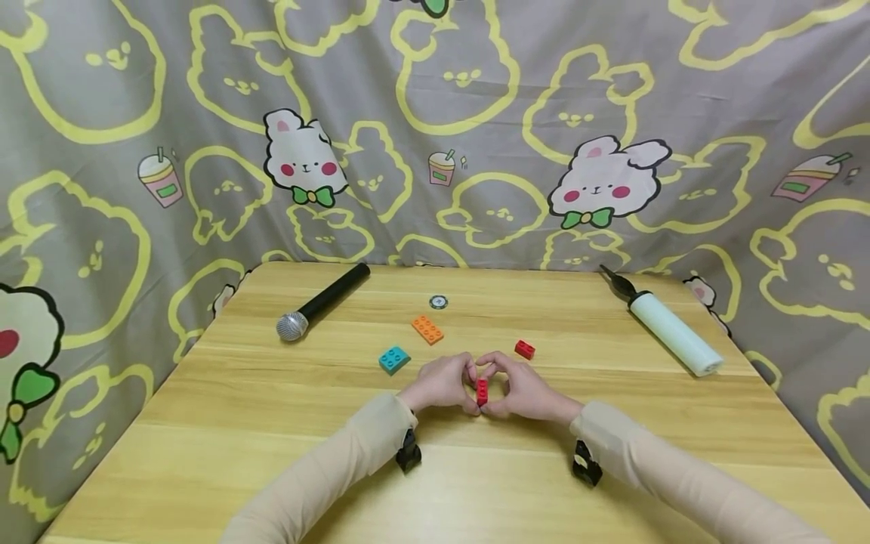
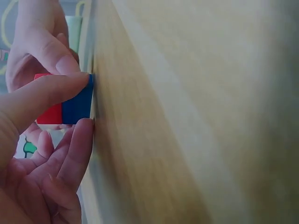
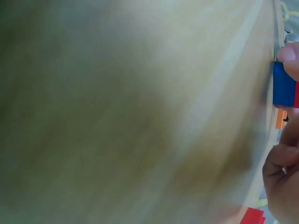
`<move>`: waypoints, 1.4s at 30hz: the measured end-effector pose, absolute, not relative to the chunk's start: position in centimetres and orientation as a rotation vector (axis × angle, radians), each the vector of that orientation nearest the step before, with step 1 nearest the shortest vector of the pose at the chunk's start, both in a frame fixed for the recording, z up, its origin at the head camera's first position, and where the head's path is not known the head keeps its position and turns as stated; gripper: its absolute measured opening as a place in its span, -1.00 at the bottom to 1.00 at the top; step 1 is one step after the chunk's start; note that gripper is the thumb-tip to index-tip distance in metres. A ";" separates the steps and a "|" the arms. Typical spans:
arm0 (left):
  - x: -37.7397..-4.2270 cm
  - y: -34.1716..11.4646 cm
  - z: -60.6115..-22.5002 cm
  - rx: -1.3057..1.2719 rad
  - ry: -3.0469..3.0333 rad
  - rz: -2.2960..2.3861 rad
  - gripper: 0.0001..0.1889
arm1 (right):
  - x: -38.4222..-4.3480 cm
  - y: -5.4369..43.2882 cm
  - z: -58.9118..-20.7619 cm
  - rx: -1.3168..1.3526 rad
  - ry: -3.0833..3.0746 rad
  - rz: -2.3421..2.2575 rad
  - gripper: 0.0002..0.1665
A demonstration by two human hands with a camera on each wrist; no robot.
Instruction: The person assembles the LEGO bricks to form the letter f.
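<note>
A red toy brick (image 1: 482, 392) stands between my hands above a blue brick (image 2: 77, 105), the two stacked against each other near the tabletop. My left hand (image 1: 443, 381) pinches this pair with the thumb on one side and a fingertip on the other. From the opposite side my right hand (image 1: 526, 391) grips the same pair, its thumb beside the left thumb. Only a sliver of red and the blue brick (image 3: 284, 85) show in the right wrist view. Just past the right fingers lies another red brick (image 1: 524, 349).
Beyond my left hand lie a teal brick (image 1: 394, 360), an orange brick (image 1: 427, 329) and a round chip (image 1: 438, 302). A microphone (image 1: 322, 302) rests at the back left, a white hand pump (image 1: 673, 332) at the right. A patterned curtain (image 1: 381, 91) hangs behind the table (image 1: 476, 491).
</note>
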State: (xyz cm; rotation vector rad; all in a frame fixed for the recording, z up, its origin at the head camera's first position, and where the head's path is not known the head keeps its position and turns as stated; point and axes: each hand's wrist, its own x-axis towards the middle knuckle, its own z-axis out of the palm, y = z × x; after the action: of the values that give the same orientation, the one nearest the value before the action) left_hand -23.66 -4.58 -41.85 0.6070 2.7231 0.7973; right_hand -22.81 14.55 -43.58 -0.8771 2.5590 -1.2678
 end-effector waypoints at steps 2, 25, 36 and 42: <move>-23.6 -4.6 -41.8 0.603 2.728 0.799 -0.52 | -22.8 14.6 -43.6 -0.860 2.519 -1.298 -0.24; -31.5 -13.6 -38.7 0.756 2.653 1.171 -0.47 | -24.0 15.9 -45.4 -0.746 2.308 -1.383 -0.15; -35.2 -15.0 -40.4 0.758 2.502 1.118 -0.43 | -23.9 15.6 -45.3 -0.728 2.296 -1.388 -0.14; -36.6 -15.1 -41.4 0.819 2.373 1.171 -0.42 | -23.9 15.7 -45.3 -0.717 2.275 -1.405 -0.13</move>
State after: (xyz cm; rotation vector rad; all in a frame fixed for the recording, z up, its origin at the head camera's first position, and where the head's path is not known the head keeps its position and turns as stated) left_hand -36.64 -15.14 -41.44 0.8191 2.3731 1.1711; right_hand -23.92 15.70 -45.34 -0.7173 2.2746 -1.4048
